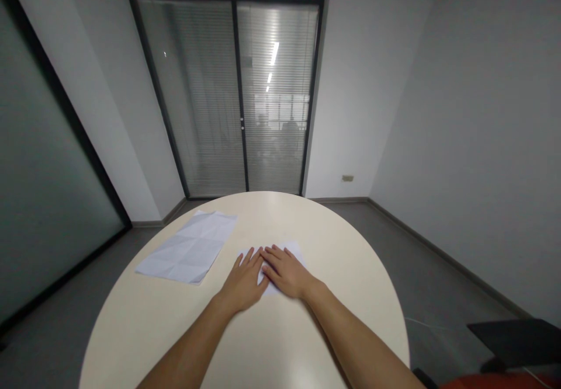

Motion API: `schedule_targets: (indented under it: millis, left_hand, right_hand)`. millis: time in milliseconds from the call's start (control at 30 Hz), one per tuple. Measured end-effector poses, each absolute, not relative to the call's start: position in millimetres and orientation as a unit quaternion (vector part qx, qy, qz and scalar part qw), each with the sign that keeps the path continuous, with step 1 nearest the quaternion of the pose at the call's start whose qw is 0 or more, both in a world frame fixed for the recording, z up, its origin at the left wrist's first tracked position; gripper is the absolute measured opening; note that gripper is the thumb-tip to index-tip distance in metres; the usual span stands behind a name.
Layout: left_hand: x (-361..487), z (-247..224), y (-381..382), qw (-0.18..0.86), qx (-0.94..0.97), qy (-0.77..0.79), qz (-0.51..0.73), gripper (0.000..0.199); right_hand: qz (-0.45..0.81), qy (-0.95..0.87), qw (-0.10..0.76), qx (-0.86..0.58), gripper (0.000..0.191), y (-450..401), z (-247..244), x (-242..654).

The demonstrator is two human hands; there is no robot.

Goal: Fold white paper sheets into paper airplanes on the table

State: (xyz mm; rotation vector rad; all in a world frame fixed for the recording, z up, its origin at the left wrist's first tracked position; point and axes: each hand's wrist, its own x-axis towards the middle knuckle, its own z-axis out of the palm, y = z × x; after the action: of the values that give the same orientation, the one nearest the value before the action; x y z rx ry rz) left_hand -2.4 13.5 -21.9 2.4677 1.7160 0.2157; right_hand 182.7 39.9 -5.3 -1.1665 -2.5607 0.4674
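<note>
A small piece of white paper [296, 250] lies near the middle of the round table, mostly covered by both hands. My left hand [246, 279] rests flat on its left part with the fingers spread. Pressed on its right part is my right hand [287, 272], also flat, fingers stretched out. The fingertips and thumbs of the two hands meet or nearly meet over the paper. To the left lies a larger sheet of white paper [193, 249] with crossing fold creases, apart from both hands.
The cream round table [350, 295] has a curved edge on all visible sides. A glass door with blinds [210, 103] stands beyond it. At the lower right a dark flat object [519, 342] sits beside something red [486, 382]. A thin cable [427, 323] runs near the table's right edge.
</note>
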Motion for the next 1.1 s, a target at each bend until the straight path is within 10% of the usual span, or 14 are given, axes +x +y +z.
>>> schedule_targets:
  millis: [1100]
  left_hand:
    - [-15,-29,15,0.065,0.799,0.594,0.07,0.069]
  right_hand:
    - [0.159,-0.832,0.086,-0.524,0.071,56,-16,208]
